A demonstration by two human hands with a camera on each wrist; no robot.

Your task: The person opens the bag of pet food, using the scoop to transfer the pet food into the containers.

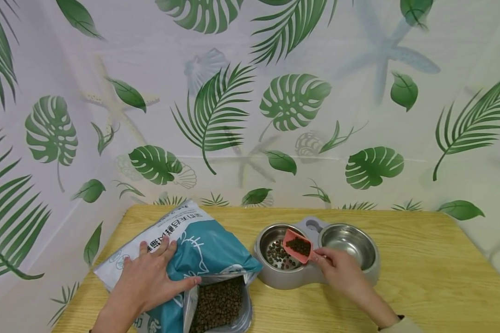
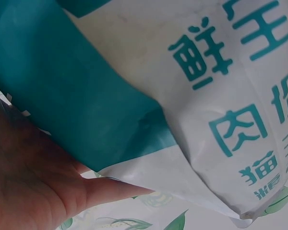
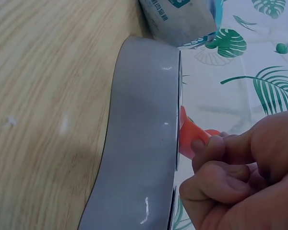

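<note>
Coral-pink plastic shows at the fingertips of the right hand, which pinches the short handle of a small food scoop between thumb and curled fingers. Dark brown kibble sits in the scoop, which is held tilted over the left bowl of a grey double pet feeder; whether it touches the rim I cannot tell. More kibble lies scattered on the floor of that steel bowl, and the matching right bowl stands just beside it in the same base. A pale sleeve ends at the right wrist.

Spread wide, the left hand rests on a teal and white cat-food bag, thumb stretched out towards its mouth. Just below that thumb is a mass of kibble, with the wall of a clear plastic tub showing along its right side. The bag's corner comes close to the feeder. Under everything runs a yellowish wood-grain table, backed by a white curtain printed with green leaves, shells and starfish
</note>
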